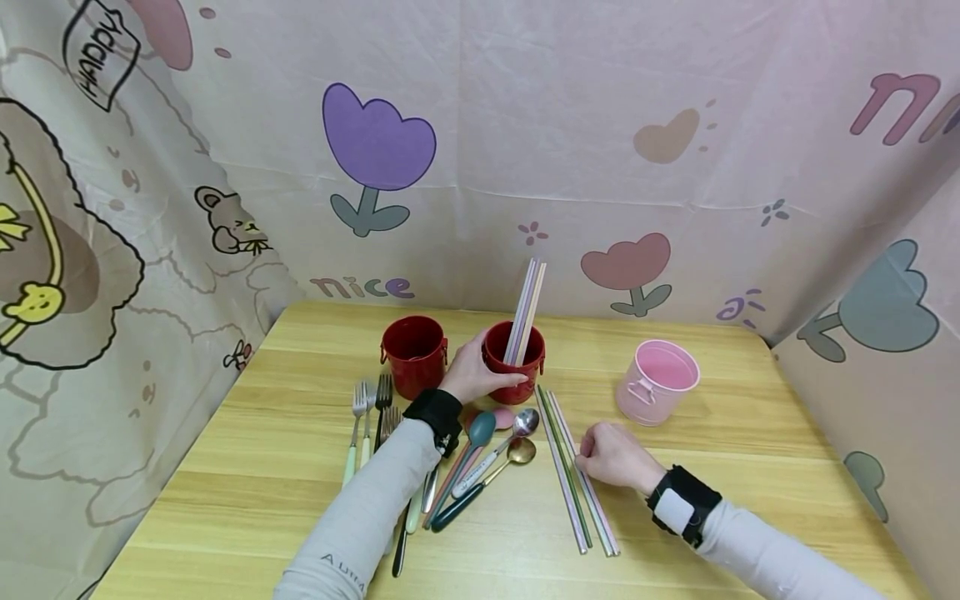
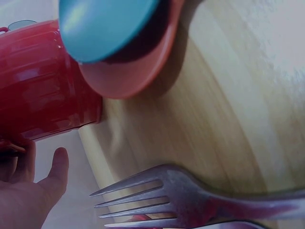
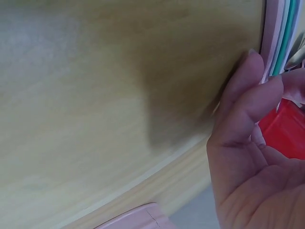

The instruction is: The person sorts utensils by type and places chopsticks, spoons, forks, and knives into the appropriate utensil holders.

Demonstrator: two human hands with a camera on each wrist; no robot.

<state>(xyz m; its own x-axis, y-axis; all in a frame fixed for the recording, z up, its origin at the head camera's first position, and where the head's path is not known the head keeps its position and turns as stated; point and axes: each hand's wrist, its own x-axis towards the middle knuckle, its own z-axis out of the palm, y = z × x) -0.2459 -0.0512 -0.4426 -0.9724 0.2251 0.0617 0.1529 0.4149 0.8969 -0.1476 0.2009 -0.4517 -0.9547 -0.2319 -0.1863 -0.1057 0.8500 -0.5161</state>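
Observation:
My left hand grips the side of a small red bucket, thumb across its front. Several pale chopsticks stand in that bucket, leaning to the right. On the table, more chopsticks in green, pink and white lie side by side. My right hand has curled fingers at their right edge; in the right wrist view the thumb and a finger pinch at the chopsticks. Between the arms lie several spoons, with forks further left, partly hidden by the left forearm.
A second red bucket stands at the back left, close beside the left hand. At the back right is a pink bucket with a small handle. A printed cloth hangs behind the wooden table.

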